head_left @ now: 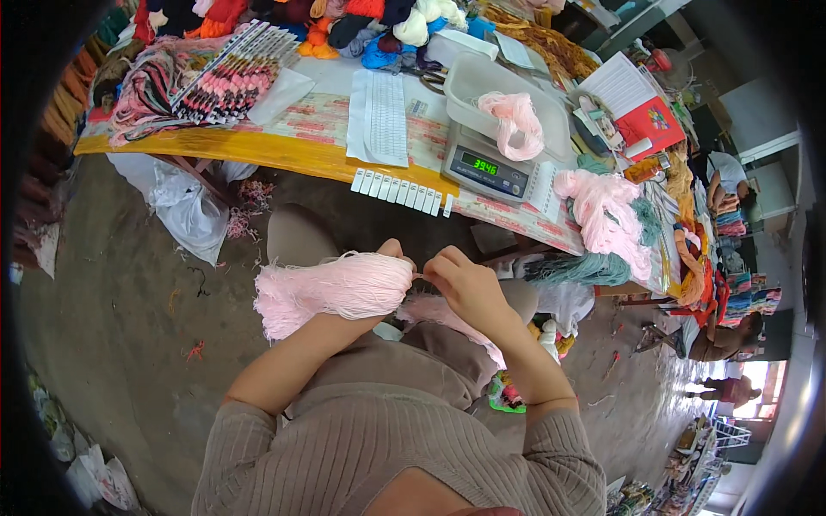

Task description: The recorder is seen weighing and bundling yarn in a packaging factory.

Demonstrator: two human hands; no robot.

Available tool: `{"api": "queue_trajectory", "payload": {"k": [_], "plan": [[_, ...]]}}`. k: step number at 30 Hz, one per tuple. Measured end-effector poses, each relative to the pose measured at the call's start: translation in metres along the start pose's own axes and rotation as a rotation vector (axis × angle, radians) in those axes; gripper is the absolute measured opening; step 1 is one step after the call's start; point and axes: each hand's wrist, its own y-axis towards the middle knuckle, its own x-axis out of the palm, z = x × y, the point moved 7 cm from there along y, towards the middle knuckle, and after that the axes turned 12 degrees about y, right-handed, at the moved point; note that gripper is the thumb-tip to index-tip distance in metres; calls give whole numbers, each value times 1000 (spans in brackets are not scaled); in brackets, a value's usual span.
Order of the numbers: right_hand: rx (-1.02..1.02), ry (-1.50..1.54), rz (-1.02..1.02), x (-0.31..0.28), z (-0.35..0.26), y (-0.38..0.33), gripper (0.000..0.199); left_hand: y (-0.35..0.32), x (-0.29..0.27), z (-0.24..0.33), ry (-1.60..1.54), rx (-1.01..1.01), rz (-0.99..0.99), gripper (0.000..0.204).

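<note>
A thick bundle of pale pink yarn (335, 291) hangs over my left forearm and wrist, its loose cut-looking ends to the left. My left hand (393, 249) is closed on the bundle's gathered right end; most of its fingers are hidden by the yarn. Right beside it, my right hand (465, 282) pinches with thumb and fingertips at a thin short piece by that gathered end, too small to make out. More pink yarn (460, 325) lies across my lap below the hands.
Ahead stands a table with a yellow front edge (258, 142). On it are a digital scale (490, 176) bearing a plastic tray (557, 120) with a pink skein (516, 129), a white printed sheet (377, 120), colourful yarn heaps (370, 34) and pink yarn (602, 211). Other people work at far right.
</note>
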Motion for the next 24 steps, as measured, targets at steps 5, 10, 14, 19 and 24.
{"api": "queue_trajectory", "payload": {"k": [5, 10, 14, 19, 24], "plan": [[418, 150, 299, -52, 76, 11, 31, 16, -21, 5, 7, 28, 86, 11], [288, -104, 602, -113, 132, 54, 45, 21, -5, 2, -1110, -332, -157, 52], [202, -196, 633, -111, 161, 75, 41, 43, -8, 13, -1304, -211, -124, 74], [385, 969, 562, -75, 109, 55, 18, 65, -9, 2, -1302, -258, 1, 75], [321, 1262, 462, -47, 55, 28, 19, 81, 9, 2, -1435, -248, -25, 77]]}}
